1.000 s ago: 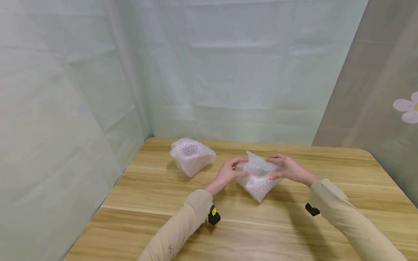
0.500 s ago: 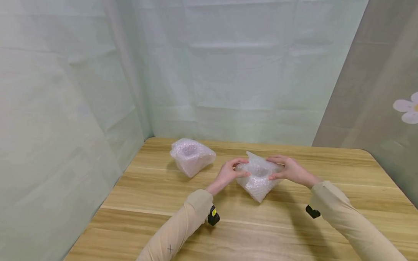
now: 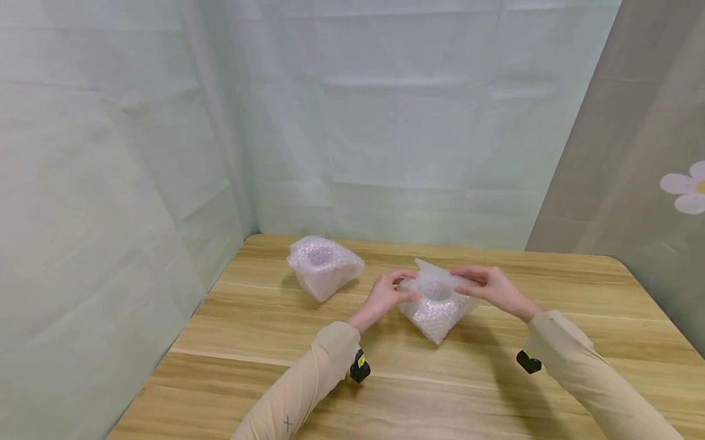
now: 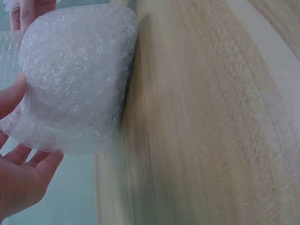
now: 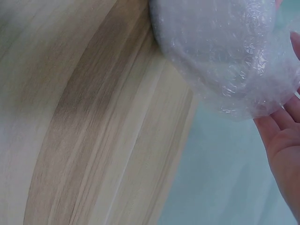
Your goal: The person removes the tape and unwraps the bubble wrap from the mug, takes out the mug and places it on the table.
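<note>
A bundle in clear bubble wrap (image 3: 439, 314) rests on the wooden table between my two hands in the head view. What is inside cannot be made out. My left hand (image 3: 383, 292) grips its left side, thumb toward me and fingers behind; in the left wrist view the thumb (image 4: 11, 96) touches the wrap (image 4: 77, 75). On the opposite side, my right hand (image 3: 496, 290) holds the wrap between thumb and fingers. The right wrist view shows its fingers (image 5: 281, 124) under the loose edge of the wrap (image 5: 211, 47). A pointed flap of wrap sticks up at the back.
Another bubble-wrapped bundle (image 3: 324, 271) sits to the left, near the far edge of the table (image 3: 255, 346). Pale cloth (image 3: 391, 118) hangs behind and to the left. A brownish cloth with a flower print (image 3: 703, 187) hangs on the right.
The right hand's fingers and thumb have shifted slightly on the wrap. The left hand keeps its hold, and both bundles stay in place. The head view has tilted a little.
</note>
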`<state>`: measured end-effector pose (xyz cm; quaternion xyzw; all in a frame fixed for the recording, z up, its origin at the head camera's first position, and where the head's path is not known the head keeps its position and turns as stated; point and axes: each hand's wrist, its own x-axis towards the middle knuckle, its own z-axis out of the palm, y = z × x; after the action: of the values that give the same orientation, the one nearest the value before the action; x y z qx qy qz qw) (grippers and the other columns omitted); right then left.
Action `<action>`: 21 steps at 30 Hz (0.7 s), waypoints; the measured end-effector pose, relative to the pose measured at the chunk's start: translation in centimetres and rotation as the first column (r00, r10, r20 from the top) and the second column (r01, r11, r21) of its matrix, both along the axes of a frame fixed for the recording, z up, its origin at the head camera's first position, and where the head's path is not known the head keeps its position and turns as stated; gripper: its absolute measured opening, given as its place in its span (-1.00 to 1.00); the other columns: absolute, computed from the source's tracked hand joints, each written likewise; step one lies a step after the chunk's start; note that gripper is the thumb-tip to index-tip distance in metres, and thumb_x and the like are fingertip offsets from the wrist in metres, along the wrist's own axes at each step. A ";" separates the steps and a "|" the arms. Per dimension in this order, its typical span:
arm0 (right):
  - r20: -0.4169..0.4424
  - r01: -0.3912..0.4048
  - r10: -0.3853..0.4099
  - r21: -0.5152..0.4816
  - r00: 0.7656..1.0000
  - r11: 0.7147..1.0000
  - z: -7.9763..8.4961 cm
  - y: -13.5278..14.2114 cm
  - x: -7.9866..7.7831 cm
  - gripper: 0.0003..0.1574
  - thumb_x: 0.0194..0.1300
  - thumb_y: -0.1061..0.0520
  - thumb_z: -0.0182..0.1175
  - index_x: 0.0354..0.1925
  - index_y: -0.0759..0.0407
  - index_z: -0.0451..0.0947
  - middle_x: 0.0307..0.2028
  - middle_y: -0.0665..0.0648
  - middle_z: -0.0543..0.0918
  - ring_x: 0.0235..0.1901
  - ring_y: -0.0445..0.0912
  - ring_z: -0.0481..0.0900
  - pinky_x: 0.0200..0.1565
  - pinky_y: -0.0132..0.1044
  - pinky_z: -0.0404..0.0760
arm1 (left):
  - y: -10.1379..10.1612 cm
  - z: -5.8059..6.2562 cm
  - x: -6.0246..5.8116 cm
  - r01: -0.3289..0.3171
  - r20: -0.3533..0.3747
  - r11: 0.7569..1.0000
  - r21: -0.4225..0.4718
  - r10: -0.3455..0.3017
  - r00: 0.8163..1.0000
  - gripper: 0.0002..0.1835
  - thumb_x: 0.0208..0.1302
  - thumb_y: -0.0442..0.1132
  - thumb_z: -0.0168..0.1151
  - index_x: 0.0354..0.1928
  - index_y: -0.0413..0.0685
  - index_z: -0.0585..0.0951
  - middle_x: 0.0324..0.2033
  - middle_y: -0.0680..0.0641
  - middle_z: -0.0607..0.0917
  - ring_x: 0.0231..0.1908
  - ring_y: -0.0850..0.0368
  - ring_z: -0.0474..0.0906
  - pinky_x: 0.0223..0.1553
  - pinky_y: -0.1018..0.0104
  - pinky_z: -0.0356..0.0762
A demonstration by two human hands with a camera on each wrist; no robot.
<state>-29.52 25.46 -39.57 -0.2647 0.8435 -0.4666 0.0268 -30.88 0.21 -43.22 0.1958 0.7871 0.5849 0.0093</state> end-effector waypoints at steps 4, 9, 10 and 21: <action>-0.032 0.039 -0.040 -0.013 0.999 0.999 0.2 0.0 0.0 -0.53 0.17 0.12 0.23 0.01 0.36 0.48 -0.03 0.28 0.52 -0.02 0.12 0.44 -0.07 -0.13 0.47 | -0.1 -0.2 -0.1 0.011 -0.011 1.000 -0.001 -0.011 1.000 -0.55 -0.11 -0.31 0.44 -0.08 -0.16 0.59 -0.05 -0.02 0.56 -0.09 0.10 0.41 -0.08 0.29 0.38; -0.077 0.093 -0.094 -0.015 0.993 0.996 0.5 0.2 -0.4 -0.61 0.18 0.13 0.22 -0.08 0.38 0.54 -0.07 0.29 0.54 -0.06 0.12 0.46 -0.09 -0.11 0.48 | -0.2 0.1 0.1 0.055 -0.045 0.998 0.009 -0.054 0.997 -0.55 -0.07 -0.34 0.41 -0.06 -0.23 0.57 -0.02 -0.08 0.55 -0.03 -0.03 0.39 0.02 0.13 0.30; -0.082 0.106 -0.107 -0.018 0.991 0.994 0.6 0.3 -0.4 -0.63 0.19 0.12 0.22 -0.11 0.37 0.55 -0.08 0.29 0.55 -0.07 0.12 0.47 -0.10 -0.09 0.48 | -0.2 0.5 0.4 0.062 -0.049 0.998 0.011 -0.062 0.997 -0.56 -0.06 -0.37 0.40 -0.06 -0.27 0.56 -0.02 -0.11 0.55 -0.03 -0.05 0.38 0.03 0.12 0.29; -0.145 0.257 -0.249 0.036 0.957 0.966 1.0 1.1 -0.9 -0.66 0.25 0.06 0.15 -0.18 0.32 0.60 -0.38 0.16 0.45 -0.48 0.07 0.37 -0.47 -0.25 0.46 | -0.5 3.4 2.6 0.082 -0.048 0.997 -0.005 -0.082 0.995 -0.58 -0.01 -0.44 0.34 -0.05 -0.40 0.51 -0.01 -0.26 0.50 -0.01 -0.18 0.35 0.05 0.06 0.27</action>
<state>-30.39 26.57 -38.58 -0.1857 0.8826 -0.4233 -0.0850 -28.27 -0.27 -39.80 0.2418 0.7792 0.5781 0.0147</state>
